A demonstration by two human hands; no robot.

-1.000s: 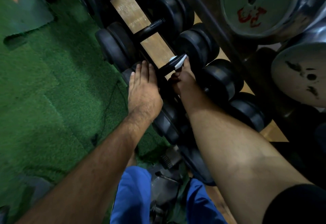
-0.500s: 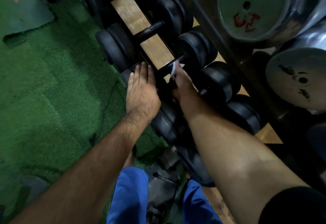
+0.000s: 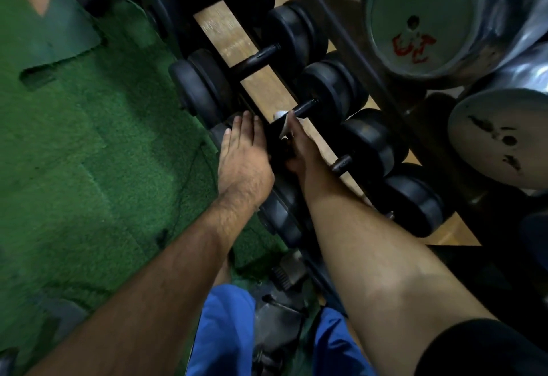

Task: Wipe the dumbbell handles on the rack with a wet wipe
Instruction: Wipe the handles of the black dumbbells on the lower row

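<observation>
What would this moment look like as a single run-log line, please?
step: wiping dumbbell handle | right hand: grips wet wipe around handle | left hand: flat on near weight end | rack: other dumbbells in place

A gym, by its weights area; black dumbbells lie side by side on a rack with a wooden shelf, running from 12 o'clock down to 4 o'clock; on a higher tier at 1 to 3 o'clock sit big chrome dumbbells, one end marked in red paint; green turf covers the floor from 7 to 10 o'clock, with a darker mat at 10 o'clock.
</observation>
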